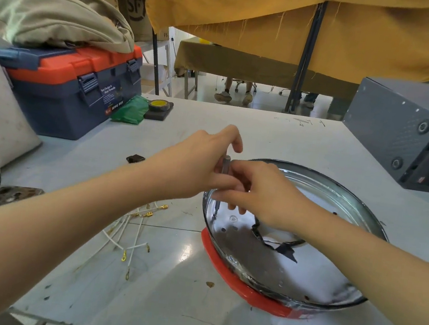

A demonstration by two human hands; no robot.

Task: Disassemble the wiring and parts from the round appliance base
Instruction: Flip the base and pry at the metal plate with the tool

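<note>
Worktable [216, 311], pale and scuffed, carries everything. One round base [319, 202], a shiny metal pan with a red ring under it, sits on the table right of centre, tilted toward the viewer. One blue-and-orange toolbox [63, 89] stands far left with a cloth bag on top; one grey metal case [401, 126] stands far right.

Progress, as a judgement: wiring looks mostly out. A bundle of white wires [129, 230] with brass terminals lies loose on the table just left of the base; I count at least five leads, exact number unclear where they cross. Inside the pan one torn black piece [278, 246] remains, with a thin wire along it, plus several empty holes. So fasteners and that black part appear to be what is left.

Two hands work together over the pan's far-left side. Left hand [197, 160] is closed around the top of one small screwdriver [223, 179], held upright, tip down on the pan floor. Right hand [261, 192] pinches the shaft lower down, fingers curled on it.

Small items: one roll of tape [158, 104], one small black chip [135, 158] on the table.
</note>
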